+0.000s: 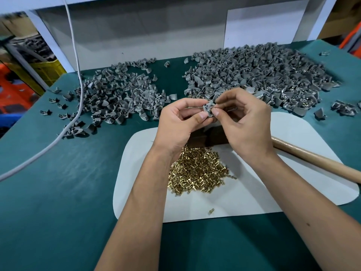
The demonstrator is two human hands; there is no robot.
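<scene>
The left hand and the right hand meet above the far edge of the white mat, and both hold 1 grey plastic part between them. The left hand grips the part from the left, with its thumb tip pressed against the near edge and its fingers curled behind. The right hand pinches the part from the right, with thumb and forefinger closed tightly on its edge and the other fingers curled loosely. The part is raised off the table, directly above a dark block that stands on the mat. Whether the right fingertips also hold a small piece against the part cannot be determined, because the fingers cover that spot. A heap of brass inserts lies on the mat below the wrists, and 1 single brass insert lies apart near the mat's front edge. A wooden handle lies across the mat's right side, passing under the right wrist. On the green table cover, 2 heaps of identical grey parts lie beyond the hands: the left heap and the larger right heap. A white cable runs down over the left heap.
</scene>
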